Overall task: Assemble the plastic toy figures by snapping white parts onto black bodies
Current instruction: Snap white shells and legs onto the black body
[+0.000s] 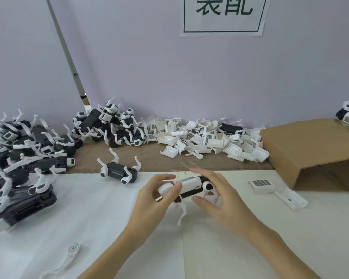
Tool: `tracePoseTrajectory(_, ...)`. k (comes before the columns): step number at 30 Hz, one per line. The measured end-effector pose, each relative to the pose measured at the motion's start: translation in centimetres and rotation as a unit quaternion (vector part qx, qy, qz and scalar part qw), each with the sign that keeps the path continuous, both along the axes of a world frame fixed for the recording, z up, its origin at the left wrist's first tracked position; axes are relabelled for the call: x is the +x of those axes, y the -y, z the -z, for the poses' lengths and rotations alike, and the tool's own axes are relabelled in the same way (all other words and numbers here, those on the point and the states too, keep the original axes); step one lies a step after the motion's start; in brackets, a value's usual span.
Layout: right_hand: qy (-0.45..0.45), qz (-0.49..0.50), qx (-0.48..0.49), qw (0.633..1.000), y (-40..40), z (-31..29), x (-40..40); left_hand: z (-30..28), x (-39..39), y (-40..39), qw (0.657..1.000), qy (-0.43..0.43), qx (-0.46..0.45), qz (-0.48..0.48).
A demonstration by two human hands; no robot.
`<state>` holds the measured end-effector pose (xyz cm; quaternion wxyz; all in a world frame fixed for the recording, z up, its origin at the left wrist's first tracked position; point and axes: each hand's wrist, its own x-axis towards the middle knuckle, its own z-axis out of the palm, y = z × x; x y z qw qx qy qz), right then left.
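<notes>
Just in front of the heap of white plastic shells (210, 137), the left hand (153, 200) pinched the black-bodied, white-shelled plastic toy figure (186, 187); the right hand (216, 195) pressed it with spread fingers. The shell seemed mid-seating; next, firm pressure until it snapped.

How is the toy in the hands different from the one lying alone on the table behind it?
The held toy wears a white cover on its back; the lone toy shows a bare black body. The held one's legs point down, the lone one's up. Both have white legs.

Soft even light, faint shadows; edges bowed, perhaps slightly blurred.
</notes>
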<state>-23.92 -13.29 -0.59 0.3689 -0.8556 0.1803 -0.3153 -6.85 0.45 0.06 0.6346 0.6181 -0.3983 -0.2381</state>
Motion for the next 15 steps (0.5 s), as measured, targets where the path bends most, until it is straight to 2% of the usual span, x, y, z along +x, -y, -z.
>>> tracePoseTrajectory(1, 0.008, -0.023, 0.086, 0.996, 0.1, -0.3, -0.1, 0.1, 0.2, 0.0, 1.0, 0.009, -0.013, -0.006)
tracePoseTrajectory(3, 0.019, -0.025, 0.173, 0.984, 0.5, -0.7, -0.3, 0.4, 0.9, 0.0, 0.999, 0.033, -0.029, 0.018)
tracePoseTrajectory(5, 0.039, -0.028, 0.189, 0.981, 1.0, -0.4, -0.5, 0.8, 1.7, -0.2, 0.993, 0.091, -0.016, 0.07)
tracePoseTrajectory(6, 0.053, -0.029, 0.18, 0.982, 1.1, -0.3, -0.6, 1.1, 2.2, -0.2, 0.984, 0.156, 0.0, 0.084)
tracePoseTrajectory(8, 0.082, -0.029, 0.124, 0.988, 1.2, -0.2, -0.5, 1.6, 3.0, -0.3, 0.946, 0.316, 0.01, 0.069)
tracePoseTrajectory(9, 0.088, -0.029, 0.076, 0.993, 1.2, -0.3, -0.5, 1.6, 3.2, -0.2, 0.931, 0.361, -0.002, 0.054)
tracePoseTrajectory(13, 0.038, 0.012, -0.13, 0.991, 0.9, -0.5, -0.3, 1.2, 3.2, 0.2, 0.901, 0.427, -0.071, 0.037)
tracePoseTrajectory(15, 0.014, 0.026, -0.162, 0.986, 0.8, -0.4, -0.4, 1.1, 3.2, 0.1, 0.909, 0.408, -0.07, 0.042)
